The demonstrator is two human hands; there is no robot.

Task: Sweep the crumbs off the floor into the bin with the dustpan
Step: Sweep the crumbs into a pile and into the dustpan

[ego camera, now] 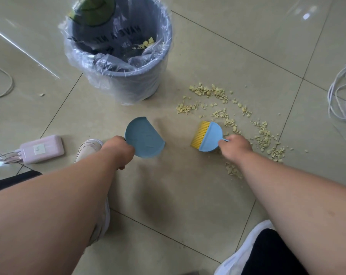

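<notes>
Sweeping underway: left hand fingers clamp the empty dustpan, right hand fingers clamp the brush; crumbs lie scattered on the floor right of the bin; next, gather them panward.

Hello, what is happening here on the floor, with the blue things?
A person is crouching on the tiled floor, cleaning up. The left hand holds a blue dustpan, which looks empty. The right hand holds a small brush with yellow bristles. Most crumbs are still scattered to the right, and a few already lie in the lined bin.
</notes>
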